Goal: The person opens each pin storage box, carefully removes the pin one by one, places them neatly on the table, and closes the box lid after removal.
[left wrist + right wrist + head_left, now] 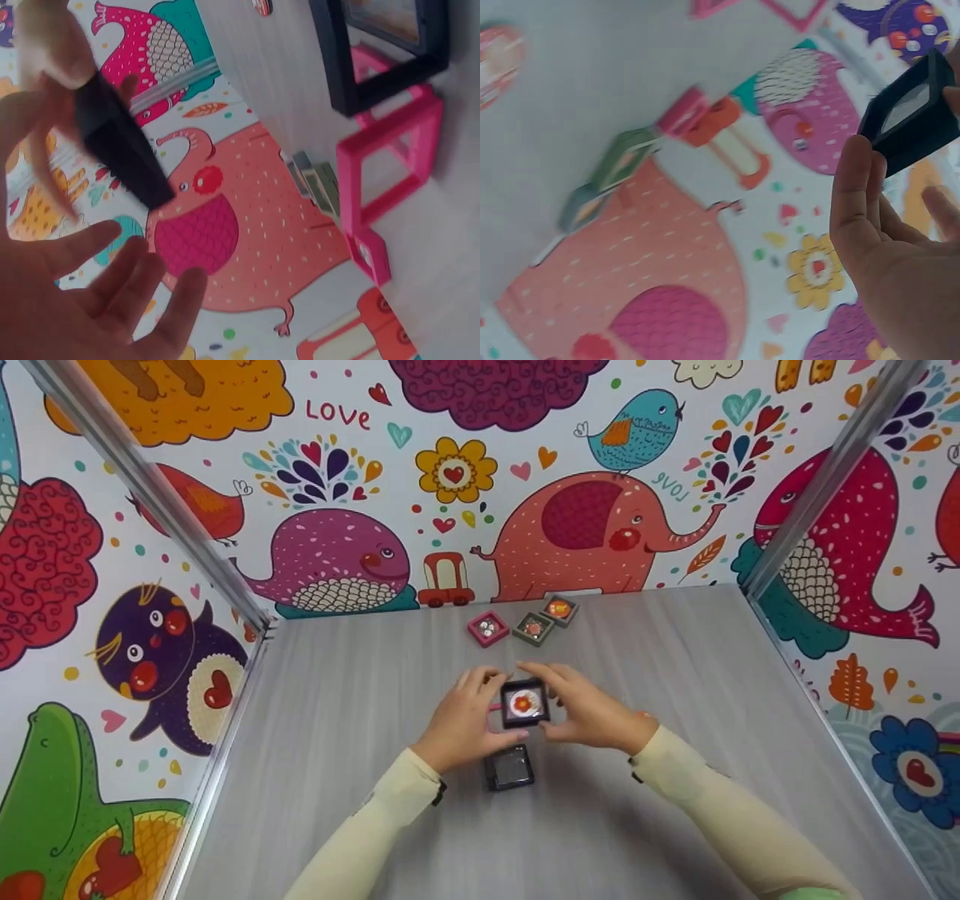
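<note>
Black square frame (526,724) surrounds a red flower (523,703) on white.

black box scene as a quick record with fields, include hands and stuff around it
black box: raised above the table
inside: white disc with a red flower
right grip: holds the black box
left grip: beside the box; contact unclear
nearer the person: second black box, on the table
back of table: pink box, green box, grey box
left wrist view: also a pink frame
</note>
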